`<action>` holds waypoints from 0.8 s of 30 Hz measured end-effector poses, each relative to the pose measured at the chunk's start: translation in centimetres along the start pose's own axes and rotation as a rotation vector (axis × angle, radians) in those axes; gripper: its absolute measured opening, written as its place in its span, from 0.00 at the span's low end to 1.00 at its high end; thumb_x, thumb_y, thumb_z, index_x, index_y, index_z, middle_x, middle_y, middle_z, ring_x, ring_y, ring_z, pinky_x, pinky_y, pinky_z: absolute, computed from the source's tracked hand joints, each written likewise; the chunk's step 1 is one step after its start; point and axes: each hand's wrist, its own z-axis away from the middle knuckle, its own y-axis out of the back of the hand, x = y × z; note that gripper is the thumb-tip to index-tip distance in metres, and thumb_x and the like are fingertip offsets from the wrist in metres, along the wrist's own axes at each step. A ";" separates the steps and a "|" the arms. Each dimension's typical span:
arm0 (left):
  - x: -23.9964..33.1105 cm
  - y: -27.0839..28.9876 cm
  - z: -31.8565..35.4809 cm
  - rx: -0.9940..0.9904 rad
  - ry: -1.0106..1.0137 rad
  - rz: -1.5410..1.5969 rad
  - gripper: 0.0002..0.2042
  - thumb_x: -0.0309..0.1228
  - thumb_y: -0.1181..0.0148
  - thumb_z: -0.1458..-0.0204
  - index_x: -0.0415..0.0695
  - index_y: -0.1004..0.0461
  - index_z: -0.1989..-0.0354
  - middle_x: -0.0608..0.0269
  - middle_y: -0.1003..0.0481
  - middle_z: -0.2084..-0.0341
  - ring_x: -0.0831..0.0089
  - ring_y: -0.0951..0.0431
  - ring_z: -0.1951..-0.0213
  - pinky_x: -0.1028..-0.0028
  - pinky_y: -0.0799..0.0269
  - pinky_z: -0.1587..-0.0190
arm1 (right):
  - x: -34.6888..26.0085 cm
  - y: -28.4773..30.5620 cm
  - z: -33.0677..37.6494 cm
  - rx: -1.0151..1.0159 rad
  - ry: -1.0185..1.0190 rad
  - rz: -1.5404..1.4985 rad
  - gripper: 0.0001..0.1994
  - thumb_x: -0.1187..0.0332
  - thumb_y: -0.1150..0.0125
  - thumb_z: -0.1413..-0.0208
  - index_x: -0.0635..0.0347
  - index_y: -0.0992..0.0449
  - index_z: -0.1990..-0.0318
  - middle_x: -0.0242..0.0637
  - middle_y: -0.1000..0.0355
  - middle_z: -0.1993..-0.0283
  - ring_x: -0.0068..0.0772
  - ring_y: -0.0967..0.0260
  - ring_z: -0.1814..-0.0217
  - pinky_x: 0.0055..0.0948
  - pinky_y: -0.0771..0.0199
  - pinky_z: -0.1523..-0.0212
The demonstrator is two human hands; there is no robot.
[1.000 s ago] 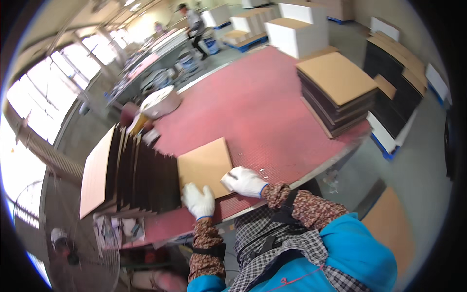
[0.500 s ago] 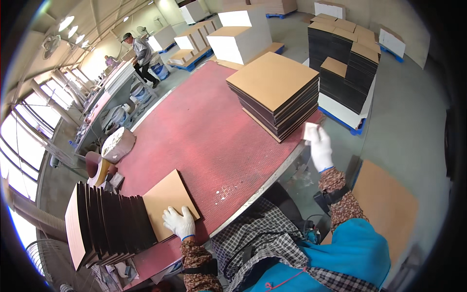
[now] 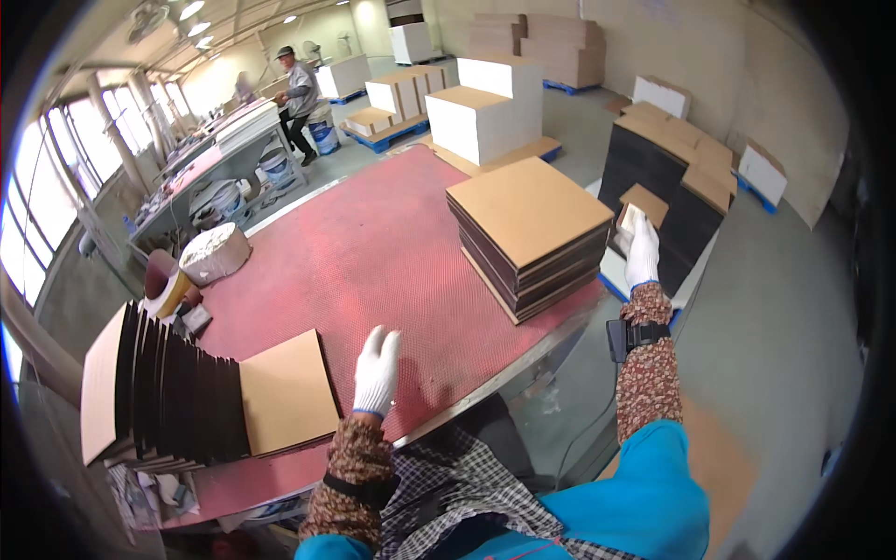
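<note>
Red-topped bench [image 3: 341, 257], insp. as follows. Containers: 2 blue/white in view, viz. floor bucket [image 3: 326, 138] beside a co-worker [image 3: 301, 89] past far end, and 2nd bucket [image 3: 275, 170] near rear table [image 3: 245, 121]; contents of both can't be made out. Count: 1 tall stack of tan-faced, dark-edged boards [image 3: 530, 210] at bench's R corner; 1 fanned, leaning row of like boards [image 3: 182, 392] at L front corner; 1 single board [image 3: 291, 392] flat near front edge, abutting row. Qty within stack & row not countable. R hand [image 3: 642, 254], gloved, fingers closed on 1 small pale block [image 3: 630, 215], held off bench's R edge, just beside stack; contact w/ stack can't be told. L hand [image 3: 376, 371], gloved, fingers extended, grasping nothing, over bench nr. front edge, just R of flat board, apart from it. Gloves: 2, white.
</note>
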 end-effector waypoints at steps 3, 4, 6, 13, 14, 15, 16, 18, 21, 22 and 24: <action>2.6 -4.7 -3.4 -0.261 0.125 0.339 0.33 0.50 0.46 0.34 0.35 0.36 0.30 0.44 0.31 0.34 0.52 0.33 0.32 0.58 0.37 0.32 | 3.1 -0.5 -3.4 -0.100 -0.050 -0.073 0.21 0.52 0.48 0.29 0.56 0.24 0.39 0.32 0.22 0.47 0.32 0.23 0.47 0.33 0.23 0.47; 4.8 -6.4 -4.1 -0.389 0.184 0.410 0.34 0.52 0.47 0.33 0.39 0.39 0.28 0.50 0.35 0.31 0.52 0.36 0.30 0.53 0.38 0.32 | 3.2 0.0 -4.2 -0.142 -0.088 -0.118 0.21 0.52 0.47 0.29 0.56 0.24 0.40 0.33 0.22 0.47 0.34 0.23 0.46 0.34 0.23 0.45; 7.2 -9.1 -5.2 -0.489 0.181 0.493 0.38 0.57 0.49 0.34 0.40 0.43 0.26 0.47 0.39 0.29 0.50 0.38 0.30 0.49 0.38 0.32 | 3.0 -0.9 -4.1 -0.207 -0.165 -0.136 0.20 0.54 0.51 0.28 0.55 0.26 0.39 0.35 0.25 0.41 0.38 0.27 0.38 0.40 0.29 0.35; 10.9 -16.1 -8.3 -0.400 0.197 0.442 0.49 0.66 0.45 0.44 0.19 0.34 0.41 0.30 0.26 0.44 0.46 0.25 0.39 0.61 0.30 0.39 | 0.5 -1.1 -0.3 -0.265 -0.145 -0.079 0.21 0.56 0.52 0.27 0.61 0.28 0.37 0.37 0.27 0.38 0.36 0.29 0.36 0.39 0.30 0.36; 11.6 -16.4 -8.3 -0.364 0.178 0.355 0.49 0.65 0.42 0.46 0.19 0.34 0.41 0.30 0.25 0.44 0.45 0.24 0.40 0.61 0.30 0.39 | -0.1 -0.8 0.0 -0.256 -0.133 -0.077 0.21 0.57 0.52 0.27 0.62 0.27 0.37 0.37 0.27 0.38 0.36 0.29 0.36 0.39 0.30 0.36; 11.9 -16.6 -8.5 -0.330 0.154 0.261 0.49 0.64 0.40 0.48 0.19 0.34 0.42 0.30 0.25 0.45 0.45 0.23 0.42 0.60 0.29 0.40 | 0.3 -1.1 0.4 -0.266 -0.105 -0.118 0.21 0.58 0.52 0.28 0.64 0.26 0.38 0.38 0.26 0.38 0.36 0.29 0.35 0.38 0.30 0.36; 10.8 -17.5 -9.5 -0.287 0.201 0.290 0.47 0.62 0.38 0.50 0.21 0.34 0.42 0.33 0.22 0.50 0.48 0.21 0.45 0.63 0.28 0.41 | 0.6 -1.3 0.7 -0.252 -0.079 -0.099 0.20 0.58 0.51 0.28 0.62 0.25 0.39 0.35 0.25 0.41 0.32 0.28 0.39 0.36 0.28 0.40; 11.2 -15.8 -9.5 -0.370 0.322 0.478 0.44 0.58 0.38 0.48 0.26 0.37 0.38 0.37 0.24 0.47 0.50 0.23 0.44 0.57 0.29 0.40 | 1.1 -1.5 2.2 -0.213 -0.107 0.041 0.20 0.56 0.49 0.29 0.58 0.23 0.41 0.31 0.23 0.46 0.28 0.27 0.44 0.34 0.27 0.46; 11.5 -13.6 -9.1 -0.457 0.322 0.643 0.40 0.54 0.38 0.44 0.36 0.42 0.32 0.42 0.34 0.37 0.47 0.30 0.37 0.42 0.32 0.38 | 0.7 -1.7 4.9 -0.195 -0.165 -0.019 0.18 0.54 0.47 0.30 0.53 0.23 0.44 0.28 0.23 0.48 0.27 0.25 0.50 0.33 0.27 0.52; 11.4 -13.3 -9.0 -0.470 0.328 0.673 0.39 0.52 0.38 0.42 0.39 0.43 0.30 0.43 0.37 0.34 0.45 0.33 0.35 0.38 0.33 0.38 | 0.5 -1.5 6.2 -0.210 -0.111 -0.051 0.18 0.56 0.48 0.29 0.56 0.25 0.42 0.31 0.24 0.46 0.28 0.24 0.50 0.34 0.24 0.50; 11.5 -13.2 -8.5 -0.476 0.343 0.666 0.35 0.52 0.40 0.39 0.42 0.39 0.31 0.45 0.35 0.36 0.47 0.33 0.36 0.41 0.33 0.37 | 0.2 -1.2 7.8 -0.220 -0.132 -0.139 0.18 0.58 0.49 0.29 0.59 0.27 0.41 0.34 0.24 0.45 0.29 0.24 0.48 0.35 0.22 0.47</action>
